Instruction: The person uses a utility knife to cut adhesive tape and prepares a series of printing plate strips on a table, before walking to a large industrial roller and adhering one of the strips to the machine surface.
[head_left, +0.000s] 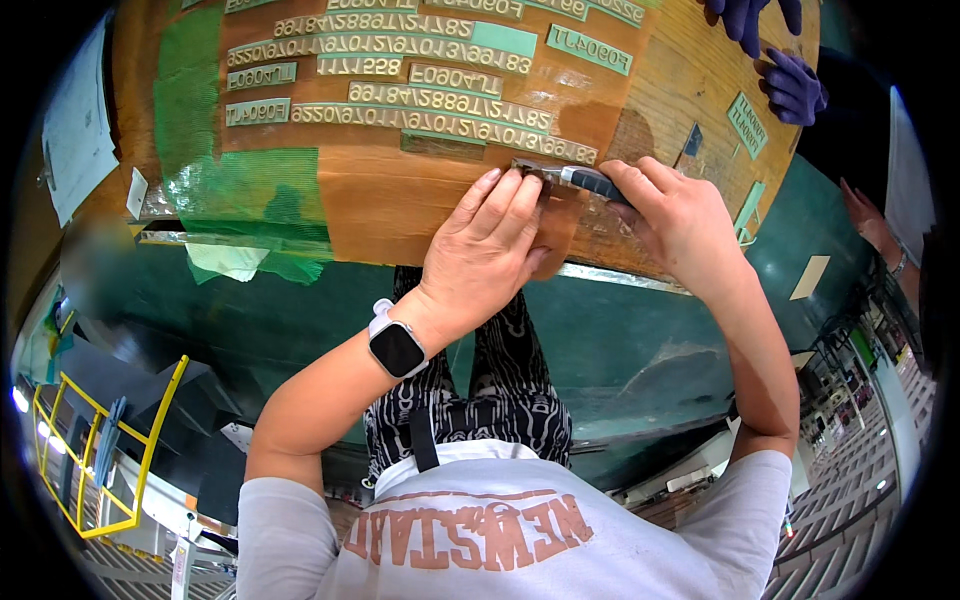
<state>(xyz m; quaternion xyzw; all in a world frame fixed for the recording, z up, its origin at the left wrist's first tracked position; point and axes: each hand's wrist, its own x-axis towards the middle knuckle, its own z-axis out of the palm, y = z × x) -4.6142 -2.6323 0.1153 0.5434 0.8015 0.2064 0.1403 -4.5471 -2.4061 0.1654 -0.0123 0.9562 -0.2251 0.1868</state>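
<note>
My right hand (680,215) is wrapped round the dark handle of a utility knife (597,184), whose metal front end points left. That end lies beside the fingertips of my left hand (475,245), just below the lowest row of raised letter strips (445,125). My left hand rests flat with its fingers stretched out on a brown sheet (375,205), near the table's front edge. The fingers partly cover the spot at the blade, so its tip cannot be made out. Several rows of pale letter strips stand on the brown sheet beyond my hands.
Ribbed green sheeting (250,195) covers the table on the left. Purple gloves (793,88) and a loose green letter strip (746,125) lie at the right. Another person's hand (872,220) shows at the far right. A yellow frame (145,450) stands at the lower left.
</note>
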